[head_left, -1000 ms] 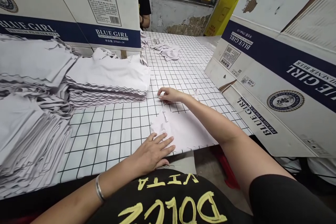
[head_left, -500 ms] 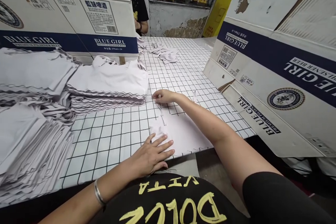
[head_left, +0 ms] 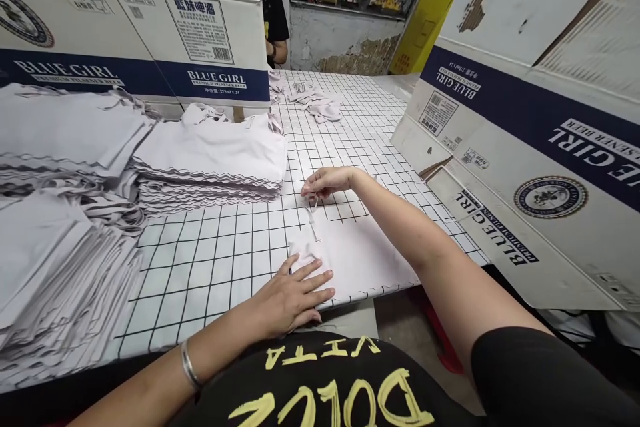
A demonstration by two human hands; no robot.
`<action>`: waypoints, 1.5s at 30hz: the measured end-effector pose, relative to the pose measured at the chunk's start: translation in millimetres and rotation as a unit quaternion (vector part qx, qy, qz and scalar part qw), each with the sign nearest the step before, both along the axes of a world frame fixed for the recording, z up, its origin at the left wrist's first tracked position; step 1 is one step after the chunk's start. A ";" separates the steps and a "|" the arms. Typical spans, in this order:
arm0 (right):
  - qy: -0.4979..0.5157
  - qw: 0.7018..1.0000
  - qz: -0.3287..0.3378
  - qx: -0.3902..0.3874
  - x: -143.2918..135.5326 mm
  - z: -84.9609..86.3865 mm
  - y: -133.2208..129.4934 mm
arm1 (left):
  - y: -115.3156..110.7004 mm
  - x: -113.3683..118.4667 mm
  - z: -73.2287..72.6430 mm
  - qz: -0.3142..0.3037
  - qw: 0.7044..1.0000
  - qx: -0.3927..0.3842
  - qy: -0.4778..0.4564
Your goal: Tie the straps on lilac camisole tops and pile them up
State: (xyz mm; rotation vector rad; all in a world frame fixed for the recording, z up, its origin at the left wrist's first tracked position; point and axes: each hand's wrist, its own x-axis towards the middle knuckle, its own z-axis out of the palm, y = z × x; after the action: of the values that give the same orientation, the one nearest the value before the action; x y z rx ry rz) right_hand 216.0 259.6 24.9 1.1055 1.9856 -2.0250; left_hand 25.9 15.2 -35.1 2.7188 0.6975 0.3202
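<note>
A small white cloth bag (head_left: pixel 360 257) lies flat near the front edge of the grid-patterned table (head_left: pixel 220 260). My left hand (head_left: pixel 293 300) presses flat on the bag's near left corner, fingers spread. My right hand (head_left: pixel 325 181) reaches over the bag and pinches its thin white drawstring (head_left: pixel 313 217), which runs taut from the bag's top up to my fingers.
Tall stacks of white cloth pieces (head_left: pixel 210 157) fill the left side of the table. Blue Girl cardboard boxes stand at the back left (head_left: pixel 200 33) and lean at the right (head_left: pixel 525 133). More cloth scraps (head_left: pixel 317 103) lie far back, near another person's arm (head_left: pixel 276 47).
My right hand has shifted slightly right and lifted the drawstring a little. My left hand stays pressed on the bag.
</note>
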 end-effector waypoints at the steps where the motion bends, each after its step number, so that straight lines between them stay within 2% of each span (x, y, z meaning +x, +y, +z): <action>1: 0.002 1.000 -0.001 0.002 -0.2 -0.6 0.8 | 0.0 -0.5 0.6 -0.002 1.000 0.001 0.002; 6: 0.029 0.993 -0.024 0.114 -4.5 -4.8 -1.0 | -0.3 -2.6 3.5 -0.003 1.000 0.011 0.005; 9: -0.008 0.972 -0.011 0.233 -6.7 -8.2 -6.0 | -0.3 -3.5 3.7 -0.007 1.000 0.019 0.004; 11: -0.040 0.927 -0.010 0.374 -7.2 -14.9 -10.5 | -0.2 -4.1 2.8 -0.011 1.000 0.025 0.000; 13: -0.054 0.851 -0.009 0.523 -7.1 -26.3 -16.2 | -0.2 -4.5 1.7 -0.011 0.999 0.030 -0.001; 15: -0.051 0.782 -0.005 0.621 -6.9 -40.5 -22.8 | -0.3 -4.6 1.2 -0.010 0.999 0.033 0.003; 16: -0.048 0.762 -0.008 0.645 -7.3 -47.6 -26.0 | -0.3 -4.6 1.3 -0.010 0.999 0.034 0.007; 17: -0.049 0.753 -0.019 0.656 -8.0 -53.9 -28.9 | -0.4 -4.5 1.7 -0.011 0.999 0.036 0.012; 19: -0.065 0.753 -0.060 0.653 -10.2 -62.0 -32.6 | -0.9 -4.5 2.6 -0.012 0.999 0.040 0.025; 21: -0.103 0.770 -0.089 0.623 -9.5 -61.4 -33.2 | -2.5 -5.4 3.2 -0.007 0.998 0.043 0.038; 23: -0.140 0.797 -0.100 0.578 0.8 -51.9 -33.5 | -5.4 -7.5 3.9 0.001 0.998 0.042 0.046; 25: -0.148 0.810 -0.141 0.550 25.4 -37.2 -40.5 | -7.4 -10.4 5.9 0.012 0.998 0.038 0.044; 26: -0.138 0.805 -0.179 0.549 42.5 -30.1 -49.2 | -6.8 -11.3 8.1 0.026 0.998 0.037 0.034; 29: -0.092 0.761 -0.300 0.569 96.5 -21.1 -101.9 | 10.7 -4.5 20.6 0.112 0.993 0.017 -0.036; 30: -0.086 0.751 -0.316 0.573 109.9 -24.0 -126.2 | 23.1 3.7 26.1 0.145 0.987 0.003 -0.072; 32: -0.094 0.763 -0.273 0.579 123.6 -37.3 -175.7 | 57.3 32.1 36.3 0.192 0.971 -0.031 -0.139; 34: -0.137 0.773 -0.198 0.587 122.4 -54.2 -215.0 | 98.8 75.4 41.7 0.217 0.957 -0.063 -0.179; 36: -0.184 0.777 -0.167 0.578 115.1 -66.6 -237.1 | 140.5 125.7 41.0 0.256 0.947 -0.099 -0.168; 38: -0.206 0.780 -0.169 0.567 109.8 -70.7 -243.8 | 176.6 172.8 36.9 0.326 0.924 -0.161 -0.115; 40: -0.204 0.783 -0.176 0.562 109.3 -68.7 -242.6 | 204.7 209.0 32.9 0.379 0.898 -0.207 -0.084; 42: -0.197 0.784 -0.180 0.560 112.0 -65.3 -240.2 | 225.1 232.1 30.8 0.405 0.881 -0.234 -0.073; 45: -0.187 0.787 -0.184 0.558 116.0 -64.5 -239.8 | 245.4 246.9 31.8 0.412 0.861 -0.288 -0.074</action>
State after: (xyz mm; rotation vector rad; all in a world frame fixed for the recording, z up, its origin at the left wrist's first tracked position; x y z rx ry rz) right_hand 331.9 19.8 -39.7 1.9618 2.8432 -0.3522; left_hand 272.8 260.7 -3.3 1.6952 1.5862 0.4127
